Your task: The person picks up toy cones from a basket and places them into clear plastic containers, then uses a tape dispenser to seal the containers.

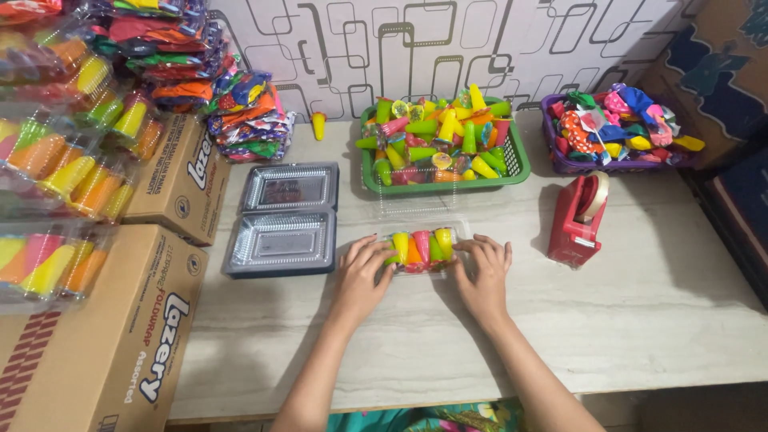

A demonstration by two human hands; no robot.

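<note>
Clear plastic box (422,248) of coloured cones lies just in front of the green basket (445,181). Left hand (362,272) and right hand (482,270) press on its two ends, fingers spread, nothing clamped. Judged light, thin-walled, flexible, slippery; best held by the end rims.

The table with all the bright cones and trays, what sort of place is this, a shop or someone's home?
Probably a small home packing spot for party goods. Both hands, left hand and right hand, press on a clear box of coloured cones; a green basket holds loose ones, with a red tape dispenser and cardboard cartons nearby.
</note>
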